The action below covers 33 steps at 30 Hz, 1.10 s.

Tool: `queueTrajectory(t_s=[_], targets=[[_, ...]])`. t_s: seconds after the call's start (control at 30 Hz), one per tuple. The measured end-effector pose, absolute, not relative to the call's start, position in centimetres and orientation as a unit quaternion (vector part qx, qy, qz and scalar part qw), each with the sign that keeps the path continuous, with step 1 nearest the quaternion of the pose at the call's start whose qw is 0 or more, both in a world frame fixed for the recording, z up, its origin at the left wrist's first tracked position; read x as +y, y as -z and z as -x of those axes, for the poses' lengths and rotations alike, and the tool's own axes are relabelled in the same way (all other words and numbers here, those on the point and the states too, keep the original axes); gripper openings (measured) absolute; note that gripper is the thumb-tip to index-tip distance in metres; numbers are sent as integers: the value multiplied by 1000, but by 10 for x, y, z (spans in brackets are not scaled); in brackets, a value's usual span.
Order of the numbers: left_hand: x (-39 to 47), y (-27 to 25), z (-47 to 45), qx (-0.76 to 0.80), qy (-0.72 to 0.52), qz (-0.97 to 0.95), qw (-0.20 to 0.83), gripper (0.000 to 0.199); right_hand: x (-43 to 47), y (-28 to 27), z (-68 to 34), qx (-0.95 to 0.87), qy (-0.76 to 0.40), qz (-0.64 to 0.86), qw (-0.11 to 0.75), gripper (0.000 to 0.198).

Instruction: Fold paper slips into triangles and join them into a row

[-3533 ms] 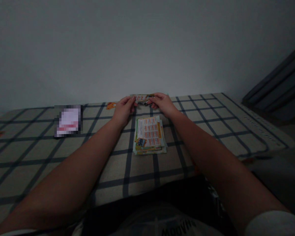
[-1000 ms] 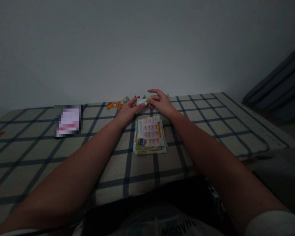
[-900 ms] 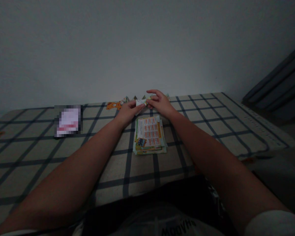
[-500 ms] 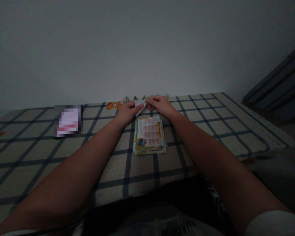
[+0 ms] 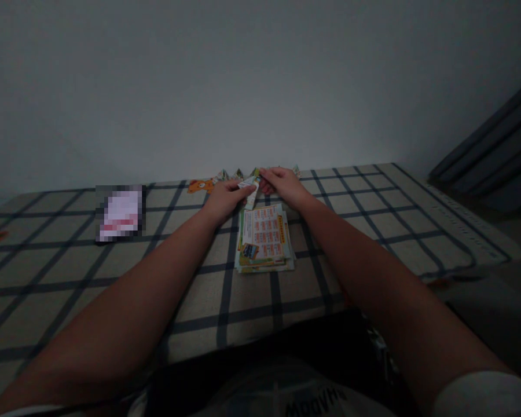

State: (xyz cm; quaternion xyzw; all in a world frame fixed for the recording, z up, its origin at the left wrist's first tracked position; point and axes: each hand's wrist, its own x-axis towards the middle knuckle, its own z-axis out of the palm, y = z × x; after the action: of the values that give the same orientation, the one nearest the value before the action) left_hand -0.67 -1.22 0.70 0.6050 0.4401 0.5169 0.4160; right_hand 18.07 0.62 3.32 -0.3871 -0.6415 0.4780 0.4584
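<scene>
Between my two hands is a small piece of folded printed paper (image 5: pixel 250 198), pale with some green and yellow. My left hand (image 5: pixel 223 200) pinches its left side, thumb on top. With thumb and fingertips closed, my right hand (image 5: pixel 283 184) grips its upper right part. Just below, nearer to me, lies a stack of printed leaflets (image 5: pixel 264 237) with red and yellow print on the top sheet. Behind my hands stand several small folded paper pieces (image 5: pixel 238 173) in a row, partly hidden by my fingers.
A checked cloth (image 5: pixel 338 231) covers the table, which meets a plain wall (image 5: pixel 260 87) at the back. To the left lies a blurred-out pink and white object (image 5: pixel 121 213). A dark pleated curtain (image 5: pixel 495 145) hangs at the right.
The folded paper has turned between my fingers and now points down towards the stack as a narrower strip. My right fingertips have shifted slightly upward; my left hand stays almost in place.
</scene>
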Motion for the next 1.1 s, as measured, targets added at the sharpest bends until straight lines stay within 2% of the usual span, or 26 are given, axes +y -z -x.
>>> queueTrajectory(t_s=[0.17,0.43,0.6,0.73,0.9,1.1], targets=[[-13,-8,6,437,-514,-606,422,34,8,-31,-183,-651,-485,373,450,28],[-12,-6,6,442,-503,-592,449,39,6,-33,-180,-645,-481,380,456,30],[-11,-9,5,427,-528,-566,467,47,4,-33,-179,-643,-512,368,433,22],[-12,-8,5,425,-505,-591,464,43,9,-28,-181,-644,-513,370,431,18],[-11,-6,5,427,-490,-616,445,40,14,-23,-181,-648,-500,368,441,18],[-10,-4,7,453,-466,-661,376,47,11,-26,-180,-647,-481,375,457,22]])
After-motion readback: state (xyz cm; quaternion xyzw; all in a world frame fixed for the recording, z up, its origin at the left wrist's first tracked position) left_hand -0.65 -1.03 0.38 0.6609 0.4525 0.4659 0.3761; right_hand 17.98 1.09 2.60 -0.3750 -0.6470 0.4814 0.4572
